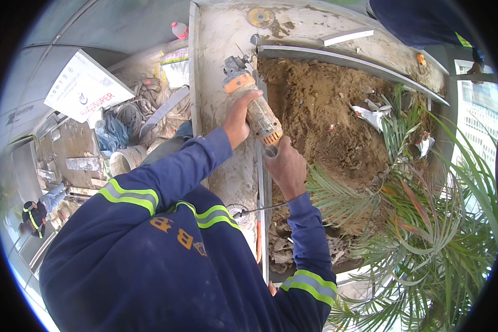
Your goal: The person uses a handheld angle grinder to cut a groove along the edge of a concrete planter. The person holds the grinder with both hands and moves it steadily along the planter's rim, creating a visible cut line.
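While both arms in dark blue sleeves with yellow-and-grey reflective bands reach forward, the two hands share one orange angle grinder (253, 102). The left hand (239, 119) is wrapped around the grinder's body just behind its grey head, fingers clenched on the casing. The right hand (285, 166) grasps the rear end of the same tool, fingers closed round the handle, and one black cable (265, 208) runs out below that hand across the wrist. Beyond the left fingers the grinder's head sits at the near end of one long grey metal strip (348, 62), which runs away along the far edge of the soil. To the right of both hands lies one bed of brown soil (326, 110) inside a pale concrete planter (221, 39), with two crumpled white scraps on the soil. One palm plant (426, 221) spreads its green fronds right of the right fingers. Past the left fingers, on the concrete ledge, lie one round grinding disc (260, 17) and one short white bar (346, 37).
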{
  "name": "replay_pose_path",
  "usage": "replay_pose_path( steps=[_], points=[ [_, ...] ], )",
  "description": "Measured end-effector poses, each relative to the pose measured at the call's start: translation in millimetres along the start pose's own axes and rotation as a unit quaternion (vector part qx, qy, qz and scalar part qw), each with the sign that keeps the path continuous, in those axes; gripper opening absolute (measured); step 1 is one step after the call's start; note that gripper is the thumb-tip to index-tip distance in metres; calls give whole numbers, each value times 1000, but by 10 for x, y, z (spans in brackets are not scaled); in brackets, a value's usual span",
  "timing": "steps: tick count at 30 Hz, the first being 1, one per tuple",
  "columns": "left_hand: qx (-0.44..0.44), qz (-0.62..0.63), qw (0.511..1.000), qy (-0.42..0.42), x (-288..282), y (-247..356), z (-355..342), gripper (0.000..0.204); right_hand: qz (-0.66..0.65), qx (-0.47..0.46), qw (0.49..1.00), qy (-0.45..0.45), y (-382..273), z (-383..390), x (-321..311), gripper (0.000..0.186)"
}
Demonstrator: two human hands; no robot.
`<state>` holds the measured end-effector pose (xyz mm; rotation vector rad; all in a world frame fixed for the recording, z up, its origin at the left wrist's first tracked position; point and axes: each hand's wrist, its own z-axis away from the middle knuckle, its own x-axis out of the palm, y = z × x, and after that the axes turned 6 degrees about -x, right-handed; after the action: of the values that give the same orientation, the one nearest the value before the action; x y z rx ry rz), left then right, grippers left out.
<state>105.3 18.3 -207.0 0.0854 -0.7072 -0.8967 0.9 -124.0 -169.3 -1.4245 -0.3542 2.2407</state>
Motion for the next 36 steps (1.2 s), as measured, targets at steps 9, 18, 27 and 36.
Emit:
replay_pose_path(
  steps=[9, 18, 27, 36],
  points=[
    [287, -375, 877, -88, -331, -188, -47, 63, 7, -2, 1000, 9, 40, 7, 39, 33],
    [-52, 42, 998, 9, -21, -22, -59, 39, -4, -3, 1000, 1, 66, -6, 36, 35],
    [16, -10, 1000, 3, -28, -96, -81, 29, -21, -6, 1000, 8, 111, -21, 68, 36],
    [28, -12, 999, 16, 21, -83, -52, 27, -17, 0, 1000, -20, 51, -9, -14, 39]
  ],
)
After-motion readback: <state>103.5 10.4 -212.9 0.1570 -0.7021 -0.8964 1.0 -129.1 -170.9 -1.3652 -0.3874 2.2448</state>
